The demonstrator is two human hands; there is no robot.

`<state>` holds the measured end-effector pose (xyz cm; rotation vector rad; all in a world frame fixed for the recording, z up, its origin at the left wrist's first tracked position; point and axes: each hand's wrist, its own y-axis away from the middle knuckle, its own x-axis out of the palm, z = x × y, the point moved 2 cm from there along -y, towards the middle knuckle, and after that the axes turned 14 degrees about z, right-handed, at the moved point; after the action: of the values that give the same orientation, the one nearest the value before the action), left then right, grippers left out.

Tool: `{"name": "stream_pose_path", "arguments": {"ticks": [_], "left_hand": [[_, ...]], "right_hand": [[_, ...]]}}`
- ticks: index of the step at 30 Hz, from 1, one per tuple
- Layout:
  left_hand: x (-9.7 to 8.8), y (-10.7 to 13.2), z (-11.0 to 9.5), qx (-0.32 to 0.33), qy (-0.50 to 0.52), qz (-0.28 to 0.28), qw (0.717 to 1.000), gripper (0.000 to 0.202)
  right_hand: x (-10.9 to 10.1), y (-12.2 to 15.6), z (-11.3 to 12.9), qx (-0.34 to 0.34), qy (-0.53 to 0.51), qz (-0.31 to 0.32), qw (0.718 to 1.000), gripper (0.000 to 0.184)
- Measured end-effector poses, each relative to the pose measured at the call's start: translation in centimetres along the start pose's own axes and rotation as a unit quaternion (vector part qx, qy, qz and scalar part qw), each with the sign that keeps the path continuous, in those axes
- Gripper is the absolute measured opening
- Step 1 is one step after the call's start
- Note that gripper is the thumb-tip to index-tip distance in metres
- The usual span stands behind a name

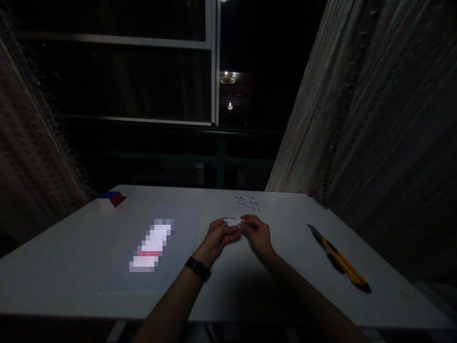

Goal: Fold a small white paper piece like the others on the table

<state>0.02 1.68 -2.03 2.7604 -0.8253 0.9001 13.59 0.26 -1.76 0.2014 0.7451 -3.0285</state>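
Between the fingertips of both hands is a small folded piece of white paper [233, 221], held above the middle of the table. My left hand [218, 238], with a dark watch on its wrist, pinches the paper's left side. My right hand [257, 233] pinches it from the right, thumb and forefinger together. Just beyond the hands lie several small white paper pieces [248, 202] with dark marks, set out in rough rows; their exact shape is too small to tell.
A yellow and black utility knife [339, 258] lies at the right. On the left, a pixelated bright phone-like shape [152, 245] rests on a pale sheet [191, 228]. A blue, red and white block [110, 199] stands at the far left of the white table [71, 252]. Curtains [303, 105] flank a dark window.
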Motion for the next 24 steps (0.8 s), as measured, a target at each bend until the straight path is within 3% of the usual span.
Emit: {"name": "stream_pose_path", "arguments": {"ticks": [8,17,24], "left_hand": [[0.22,0.2,-0.1,-0.012,0.015,0.01,1.0,0.024],[0.27,0.27,-0.23,-0.013,0.035,0.011,0.999,0.023],[0.19,0.28,-0.31,-0.024,0.051,0.038,0.998,0.022]], "right_hand": [[-0.63,0.2,0.9,-0.074,0.116,0.053,0.989,0.013],[-0.6,-0.05,0.86,-0.072,0.108,0.055,0.99,0.013],[-0.92,0.02,1.14,-0.114,0.161,0.081,0.977,0.015]]}}
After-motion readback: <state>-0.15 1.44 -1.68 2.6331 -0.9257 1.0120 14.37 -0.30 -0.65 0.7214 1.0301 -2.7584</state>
